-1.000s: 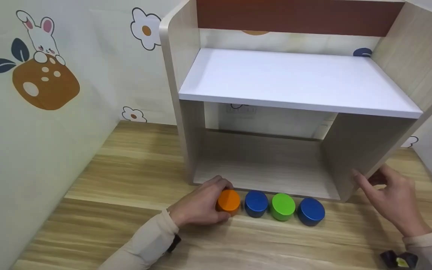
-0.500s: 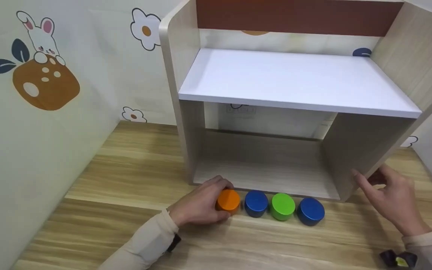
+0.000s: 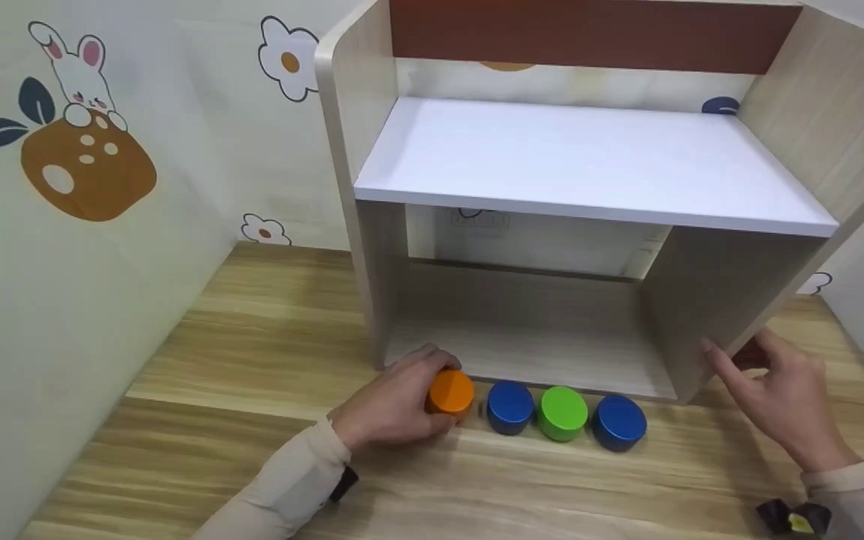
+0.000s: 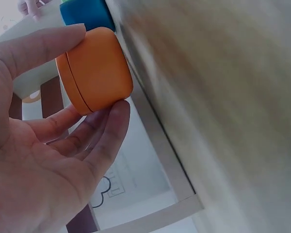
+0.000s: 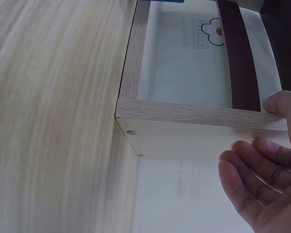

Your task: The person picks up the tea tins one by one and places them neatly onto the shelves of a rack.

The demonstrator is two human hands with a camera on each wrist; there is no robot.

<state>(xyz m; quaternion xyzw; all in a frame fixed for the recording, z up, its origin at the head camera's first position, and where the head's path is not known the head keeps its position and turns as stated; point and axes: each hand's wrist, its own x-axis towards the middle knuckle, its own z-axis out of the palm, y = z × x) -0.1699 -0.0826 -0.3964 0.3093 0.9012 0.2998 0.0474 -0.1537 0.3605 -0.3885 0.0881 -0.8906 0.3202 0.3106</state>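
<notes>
In the head view my left hand holds a small round orange tin between thumb and curled fingers, at the left end of a row. The left wrist view shows a seam round the side of this orange tin. To its right stand a blue tin, a green tin and a second blue tin, spaced slightly apart. My right hand grips the front edge of the shelf unit's right side panel, thumb inside and fingers outside, as in the right wrist view.
The wooden shelf unit stands on the table right behind the tins, with a white middle shelf and a dark red back strip. A patterned wall bounds the table at the left and back.
My left hand and the orange tin have shifted slightly left and away from me, widening the gap to the first blue tin. The right hand keeps its place on the panel.
</notes>
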